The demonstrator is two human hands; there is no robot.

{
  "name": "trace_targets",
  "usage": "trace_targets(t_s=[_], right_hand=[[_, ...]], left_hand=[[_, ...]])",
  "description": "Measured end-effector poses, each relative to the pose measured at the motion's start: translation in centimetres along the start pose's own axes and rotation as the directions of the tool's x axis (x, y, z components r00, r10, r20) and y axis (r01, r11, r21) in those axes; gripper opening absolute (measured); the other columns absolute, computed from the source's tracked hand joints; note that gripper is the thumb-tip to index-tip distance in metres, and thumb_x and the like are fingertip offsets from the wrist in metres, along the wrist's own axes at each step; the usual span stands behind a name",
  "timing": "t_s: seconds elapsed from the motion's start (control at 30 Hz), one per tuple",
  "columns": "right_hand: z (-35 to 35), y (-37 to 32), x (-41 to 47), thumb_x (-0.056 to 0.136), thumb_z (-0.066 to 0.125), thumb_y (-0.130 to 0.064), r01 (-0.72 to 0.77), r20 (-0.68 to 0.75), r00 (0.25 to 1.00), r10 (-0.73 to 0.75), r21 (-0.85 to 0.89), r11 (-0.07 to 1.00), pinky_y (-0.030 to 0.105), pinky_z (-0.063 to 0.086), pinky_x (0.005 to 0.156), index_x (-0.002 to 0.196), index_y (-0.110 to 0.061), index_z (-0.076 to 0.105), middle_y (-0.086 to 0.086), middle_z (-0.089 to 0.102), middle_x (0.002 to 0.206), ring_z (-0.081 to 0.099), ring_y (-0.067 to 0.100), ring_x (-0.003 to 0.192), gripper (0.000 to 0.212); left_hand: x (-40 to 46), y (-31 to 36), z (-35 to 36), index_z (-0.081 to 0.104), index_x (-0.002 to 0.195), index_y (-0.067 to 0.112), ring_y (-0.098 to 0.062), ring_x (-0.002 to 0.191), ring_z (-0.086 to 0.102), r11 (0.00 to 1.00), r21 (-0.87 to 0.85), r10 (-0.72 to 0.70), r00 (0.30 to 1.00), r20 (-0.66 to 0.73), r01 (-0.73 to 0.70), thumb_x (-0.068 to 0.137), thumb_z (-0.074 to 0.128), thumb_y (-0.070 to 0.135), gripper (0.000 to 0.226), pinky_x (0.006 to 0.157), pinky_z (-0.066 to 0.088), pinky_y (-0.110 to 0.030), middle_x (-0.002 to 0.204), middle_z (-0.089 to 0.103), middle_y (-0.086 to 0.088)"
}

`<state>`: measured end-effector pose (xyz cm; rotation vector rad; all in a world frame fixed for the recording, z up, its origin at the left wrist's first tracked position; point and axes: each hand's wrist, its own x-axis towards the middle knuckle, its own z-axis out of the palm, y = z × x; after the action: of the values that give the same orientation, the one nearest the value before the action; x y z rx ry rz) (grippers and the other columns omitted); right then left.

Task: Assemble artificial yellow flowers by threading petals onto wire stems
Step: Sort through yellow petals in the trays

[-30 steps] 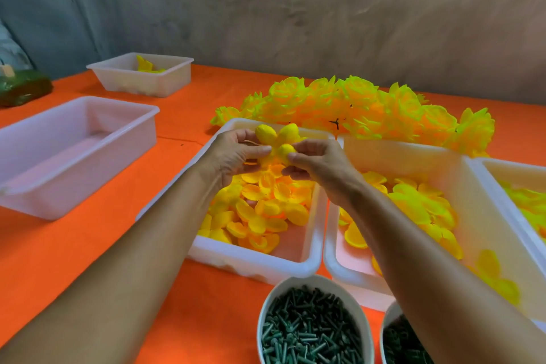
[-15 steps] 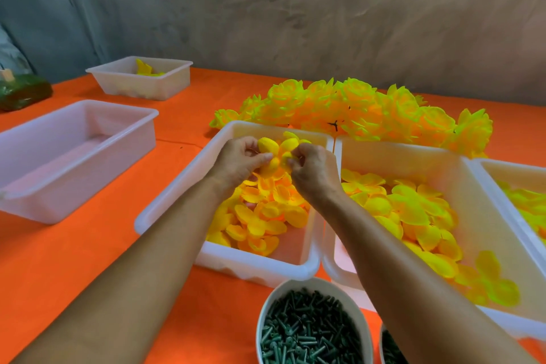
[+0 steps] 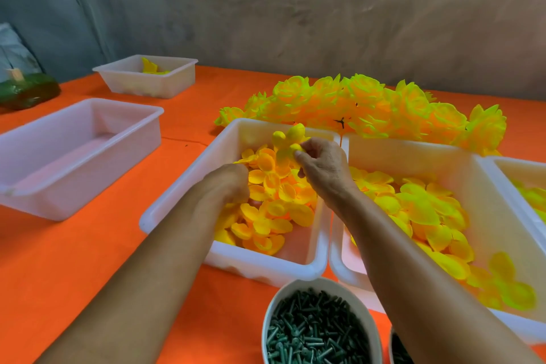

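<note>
Two bowls (image 3: 320, 325) of dark green stems sat nearest me, one whole in view, the other cut by the bottom edge. Past them lay the middle tray (image 3: 230, 133), heaped with small yellow petals (image 3: 271, 201), and both my hands were over it. My left hand (image 3: 227, 183) was down among the loose petals at the tray's left side; its fingers were curled under and hidden from me, so I could not tell whether they had caught a petal or nothing. My right hand (image 3: 322, 165) was raised above the heap toward the tray's far end, thumb and fingertips pinching the petal cluster (image 3: 286, 142) I was building. No stem or wire showed in that grip; the hand covered wherever it would be.

As I judged it, the step was fetching the next petal. To do it well I had to lift out a single piece, not a nested pair, find its centre hole, and hold the cluster steady and upright while the new petal slid on, cup turned the same way as the others.

To the right sat a tray of larger petals (image 3: 419, 207), and a third beyond it at the frame's edge. Behind the trays the finished flowers (image 3: 369, 103) lay in a long heap on the orange cloth (image 3: 88, 245). Off left were an empty tray (image 3: 79, 156) and, farther back, a small tub (image 3: 147, 80).
</note>
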<state>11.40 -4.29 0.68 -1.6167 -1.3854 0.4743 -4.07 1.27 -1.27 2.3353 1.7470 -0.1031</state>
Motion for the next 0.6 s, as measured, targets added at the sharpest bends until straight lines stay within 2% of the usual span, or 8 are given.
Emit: trace_targets(t_s=[0.13,0.23,0.3,0.43,0.47,0.53,0.57,0.6], right_hand=[[-0.1,0.2,0.1,0.09,0.057,-0.014,-0.009,0.026,1.0,0.007,0.061,0.998,0.033,0.046,0.059,0.094,-0.003,0.066,0.011,0.063,0.072,0.061,0.023,0.064,0.014],[-0.1,0.3,0.2,0.091,0.058,-0.012,-0.016,0.042,0.999,0.01,0.153,0.988,0.022,0.037,0.049,0.094,-0.005,0.066,0.003,0.058,0.066,0.054,0.012,0.052,0.011],[-0.2,0.4,0.1,0.091,0.059,-0.012,-0.014,0.052,0.999,0.003,0.211,0.977,0.02,0.036,0.047,0.092,-0.006,0.066,0.003,0.057,0.066,0.052,0.011,0.051,0.009],[-0.4,0.7,0.1,0.09,0.059,-0.008,-0.013,0.098,0.995,-0.021,0.337,0.941,0.021,0.037,0.045,0.084,-0.012,0.064,0.003,0.059,0.062,0.055,0.009,0.051,0.009],[-0.5,0.8,0.1,0.09,0.06,-0.007,-0.006,0.108,0.993,-0.037,0.373,0.928,0.019,0.036,0.043,0.082,-0.013,0.064,0.001,0.059,0.061,0.055,0.007,0.049,0.011],[-0.6,1.0,0.1,0.089,0.06,-0.005,-0.001,0.12,0.991,-0.06,0.449,0.893,0.017,0.035,0.041,0.082,-0.015,0.065,-0.004,0.06,0.058,0.055,0.004,0.048,0.013],[-0.7,1.1,0.1,0.089,0.061,-0.005,-0.002,0.122,0.99,-0.065,0.483,0.876,0.016,0.034,0.041,0.083,-0.013,0.066,-0.006,0.06,0.057,0.055,0.004,0.048,0.011],[-0.7,1.1,0.1,0.089,0.061,-0.005,-0.005,0.123,0.99,-0.067,0.511,0.86,0.016,0.035,0.041,0.085,-0.011,0.066,-0.007,0.061,0.057,0.056,0.004,0.048,0.009]], left_hand=[[-0.1,-0.3,-1.1,0.067,0.11,0.011,-0.024,0.102,0.06,0.996,-0.088,-0.019,0.999,-0.031,0.016,0.079,0.072,0.013,0.031,0.072,0.042,-0.025,0.109,0.065,-0.01],[-0.1,-1.1,-1.8,0.069,0.102,0.013,-0.02,0.088,0.056,0.895,-0.442,-0.081,0.996,-0.035,0.057,0.069,0.082,0.014,0.035,0.065,0.039,-0.025,0.093,0.06,-0.006],[-0.1,-1.2,-2.0,0.071,0.101,0.012,-0.018,0.088,0.051,0.794,-0.605,-0.091,0.996,-0.024,0.058,0.07,0.081,0.01,0.033,0.06,0.036,-0.025,0.094,0.058,-0.006],[0.1,-1.2,-1.9,0.07,0.106,0.013,-0.016,0.094,0.051,0.796,-0.602,-0.073,0.997,-0.005,0.055,0.075,0.078,0.011,0.032,0.057,0.035,-0.024,0.108,0.061,-0.005],[0.4,-1.3,-1.7,0.069,0.107,0.012,-0.016,0.094,0.053,0.793,-0.609,-0.044,0.999,-0.026,0.019,0.075,0.077,0.01,0.033,0.061,0.039,-0.025,0.109,0.063,-0.006],[0.7,-1.0,-1.5,0.068,0.109,0.008,-0.015,0.092,0.056,0.739,-0.661,0.0,0.982,-0.189,-0.127,0.08,0.071,0.005,0.03,0.075,0.043,-0.026,0.107,0.066,-0.008],[0.7,-0.6,-1.5,0.068,0.108,0.007,-0.014,0.089,0.057,0.679,-0.703,-0.01,0.954,-0.299,-0.213,0.084,0.067,0.006,0.024,0.077,0.043,-0.026,0.101,0.067,-0.007],[0.5,-0.2,-1.7,0.069,0.103,0.008,-0.013,0.084,0.058,0.56,-0.779,-0.027,0.933,-0.358,-0.282,0.087,0.064,0.01,0.017,0.077,0.044,-0.026,0.094,0.068,-0.005]])
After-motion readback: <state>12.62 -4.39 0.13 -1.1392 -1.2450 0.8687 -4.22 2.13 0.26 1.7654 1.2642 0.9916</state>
